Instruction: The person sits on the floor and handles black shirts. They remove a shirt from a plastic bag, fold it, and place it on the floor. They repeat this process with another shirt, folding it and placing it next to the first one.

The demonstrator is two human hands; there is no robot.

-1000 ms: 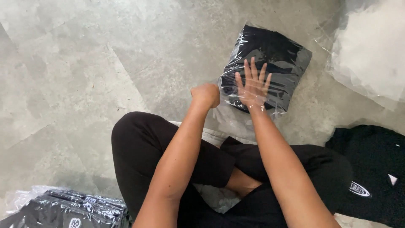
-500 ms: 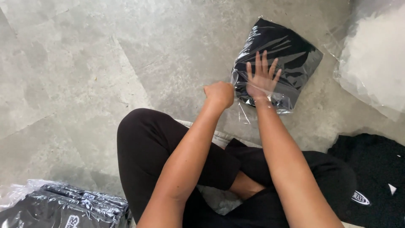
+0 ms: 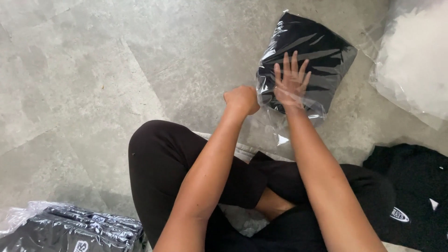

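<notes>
Grey concrete floor [image 3: 84, 74] fills the head view, where a person sits cross-legged. Far right of center lies a clear plastic bag [image 3: 305, 60] holding a folded black garment. Right hand [image 3: 290, 84] presses flat on it, fingers spread; left hand [image 3: 241, 99] is closed in a fist at the bag's near left edge, seemingly pinching the film. More bagged garments [image 3: 70, 231] lie near left, loose black clothing [image 3: 415, 196] near right, and empty bags [image 3: 415, 56] far right.
</notes>
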